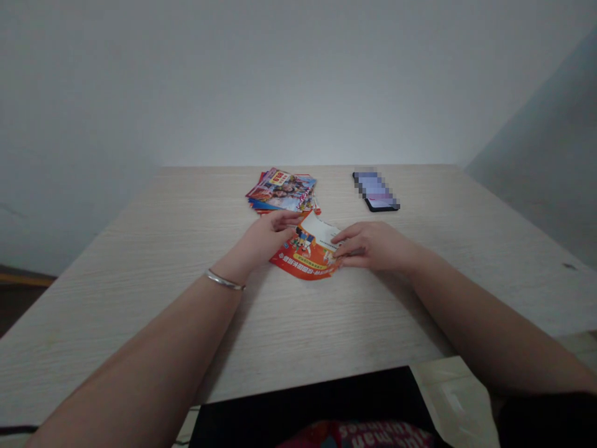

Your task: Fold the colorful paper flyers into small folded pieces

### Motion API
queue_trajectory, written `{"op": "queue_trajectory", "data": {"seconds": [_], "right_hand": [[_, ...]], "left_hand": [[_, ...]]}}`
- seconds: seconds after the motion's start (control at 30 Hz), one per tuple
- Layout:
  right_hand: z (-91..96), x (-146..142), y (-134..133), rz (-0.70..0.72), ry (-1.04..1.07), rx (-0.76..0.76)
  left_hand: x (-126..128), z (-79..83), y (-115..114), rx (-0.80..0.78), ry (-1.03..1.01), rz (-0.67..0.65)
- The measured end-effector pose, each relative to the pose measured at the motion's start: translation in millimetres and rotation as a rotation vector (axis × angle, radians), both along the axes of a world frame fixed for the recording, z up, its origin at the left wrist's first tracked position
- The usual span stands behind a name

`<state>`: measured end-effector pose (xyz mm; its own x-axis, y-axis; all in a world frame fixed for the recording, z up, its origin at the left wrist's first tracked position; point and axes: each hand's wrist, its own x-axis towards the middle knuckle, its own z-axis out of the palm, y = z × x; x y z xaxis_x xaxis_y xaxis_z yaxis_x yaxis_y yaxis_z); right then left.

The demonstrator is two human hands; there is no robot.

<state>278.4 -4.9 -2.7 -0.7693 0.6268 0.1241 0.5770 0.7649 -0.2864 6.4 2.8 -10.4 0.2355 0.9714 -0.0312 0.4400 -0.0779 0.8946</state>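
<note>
An orange printed flyer (305,269) with cartoon figures and a white panel is between my hands on the table, its near edge bowed. My left hand (273,233), with a silver bangle on the wrist, grips its left side, the thumb on top. On the right side, my right hand (368,244) holds the flyer with its fingers bent over the edge; the fingertips are partly hidden. Just beyond my left hand lies a loosely fanned pile of colourful flyers (284,191).
A dark-edged phone (377,190) with a blurred-out screen lies at the back right of the pale wooden table (186,236). A wall (298,81) rises behind the far edge. Close to my body is a black flat object (298,404), partly out of view.
</note>
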Motion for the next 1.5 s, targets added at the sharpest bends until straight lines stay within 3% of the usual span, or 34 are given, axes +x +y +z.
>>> {"op": "queue_trajectory", "data": {"seconds": [0.2,0.33,0.63,0.9,1.1,1.27,1.33,1.5], "right_hand": [[5.1,-4,-4,-0.029,0.016,-0.068],[8.9,-11,-7,-0.157,0.022,-0.135],[9.0,-15,-9,-0.310,0.154,-0.335],[1.3,-23,-6,-0.432,0.258,-0.258],[-2.8,-28,-5,-0.459,0.360,-0.253],[-7.4,-28,-1,-0.352,0.471,0.013],[-9.5,-29,-1,-0.364,0.566,-0.012],[-10.8,-33,-7,-0.472,0.697,-0.233]], "left_hand": [[2,0.2,-3,-0.076,-0.116,0.017],[4,-1.0,-3,-0.051,-0.179,-0.026],[1,0.8,-3,0.129,0.023,-0.048],[4,0.3,-8,0.127,-0.082,-0.183],[11,-2.1,-11,0.150,-0.102,-0.140],[18,5.5,-19,0.033,-0.147,-0.033],[20,8.0,-21,0.024,-0.198,-0.028],[20,9.7,-22,0.084,-0.215,0.006]]}}
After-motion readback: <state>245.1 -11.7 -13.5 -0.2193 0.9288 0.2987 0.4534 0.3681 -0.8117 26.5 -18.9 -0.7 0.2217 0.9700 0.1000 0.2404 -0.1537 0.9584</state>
